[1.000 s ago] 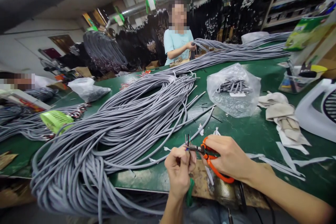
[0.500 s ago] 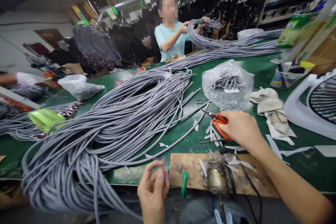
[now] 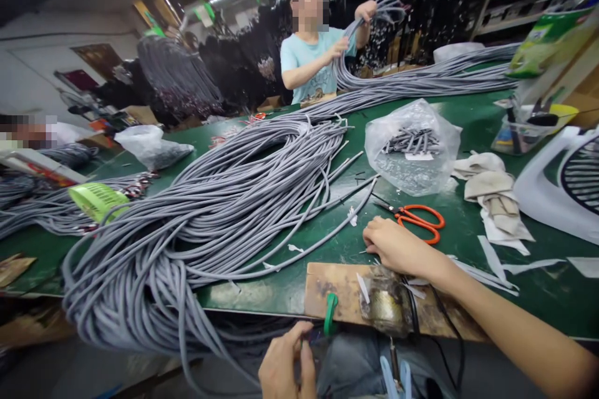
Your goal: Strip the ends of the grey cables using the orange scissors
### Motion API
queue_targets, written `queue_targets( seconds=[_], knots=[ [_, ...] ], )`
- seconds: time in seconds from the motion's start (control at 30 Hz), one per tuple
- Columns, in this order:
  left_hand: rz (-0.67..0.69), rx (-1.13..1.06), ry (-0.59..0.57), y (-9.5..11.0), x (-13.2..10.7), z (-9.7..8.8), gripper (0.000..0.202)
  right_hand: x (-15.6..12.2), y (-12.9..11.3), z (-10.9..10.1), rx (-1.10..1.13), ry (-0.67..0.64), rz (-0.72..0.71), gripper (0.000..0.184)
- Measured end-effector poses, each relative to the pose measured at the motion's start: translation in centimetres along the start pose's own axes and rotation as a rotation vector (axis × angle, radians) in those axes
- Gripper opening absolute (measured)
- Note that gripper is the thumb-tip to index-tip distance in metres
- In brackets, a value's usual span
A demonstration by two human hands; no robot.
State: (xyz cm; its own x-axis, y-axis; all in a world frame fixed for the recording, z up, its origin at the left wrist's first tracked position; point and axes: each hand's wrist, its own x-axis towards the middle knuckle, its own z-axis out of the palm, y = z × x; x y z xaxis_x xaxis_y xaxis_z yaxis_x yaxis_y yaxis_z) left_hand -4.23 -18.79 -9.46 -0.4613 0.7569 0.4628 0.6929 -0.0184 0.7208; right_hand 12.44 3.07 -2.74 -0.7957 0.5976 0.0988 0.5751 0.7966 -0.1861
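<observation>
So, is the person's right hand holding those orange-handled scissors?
No, the orange-handled scissors lie on the green tabletop, just beyond the right hand.

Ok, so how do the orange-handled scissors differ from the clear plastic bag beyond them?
The scissors have bright orange handles and dark blades; the bag is see-through and whitish. The scissors lie flat, while the bag bulges up and is crumpled around short grey pieces. The scissors lie close by the right hand; the bag sits farther away. Both rest on the green tabletop.
</observation>
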Motion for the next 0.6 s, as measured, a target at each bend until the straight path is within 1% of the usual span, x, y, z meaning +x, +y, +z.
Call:
queue_targets(
  seconds=[0.1,0.17,0.23,0.27,0.3,0.37,0.43,0.5,0.57,0.6],
  knots=[
    [0.016,-0.035,0.001,-0.1,-0.2,-1.0,0.019,0.4,-0.1,0.5,0.026,0.020,-0.011,0.011],
    [0.025,-0.058,-0.019,-0.3,0.9,-1.8,0.024,0.6,-0.1,0.4,0.066,0.039,0.009,0.011],
    [0.059,-0.021,-0.047,-0.6,3.2,-2.4,0.025,0.7,-0.2,0.2,0.075,0.076,0.063,0.013],
    [0.087,0.041,-0.029,-0.7,4.7,-2.4,0.024,0.7,-0.2,0.1,0.066,0.102,0.099,0.015],
    [0.118,0.137,-0.021,-0.8,6.3,-2.3,0.022,0.7,-0.3,0.1,0.054,0.128,0.132,0.017],
    [0.152,0.352,-0.085,-1.0,9.2,-1.7,0.019,0.6,-0.4,0.0,0.051,0.187,0.174,0.020],
    [0.177,0.474,-0.112,-1.0,11.1,-1.3,0.012,0.7,-0.5,0.0,0.114,0.223,0.190,0.021],
    [0.216,0.469,-0.065,-1.0,11.4,-1.8,0.011,1.0,-0.5,0.0,0.245,0.224,0.202,0.025],
    [0.247,0.385,0.004,-1.1,10.6,-3.3,0.010,1.4,-0.5,-0.3,0.412,0.217,0.209,0.031],
    [0.251,0.341,0.012,-1.3,9.9,-4.3,0.010,1.6,-0.6,-0.5,0.491,0.233,0.214,0.034]
  ],
)
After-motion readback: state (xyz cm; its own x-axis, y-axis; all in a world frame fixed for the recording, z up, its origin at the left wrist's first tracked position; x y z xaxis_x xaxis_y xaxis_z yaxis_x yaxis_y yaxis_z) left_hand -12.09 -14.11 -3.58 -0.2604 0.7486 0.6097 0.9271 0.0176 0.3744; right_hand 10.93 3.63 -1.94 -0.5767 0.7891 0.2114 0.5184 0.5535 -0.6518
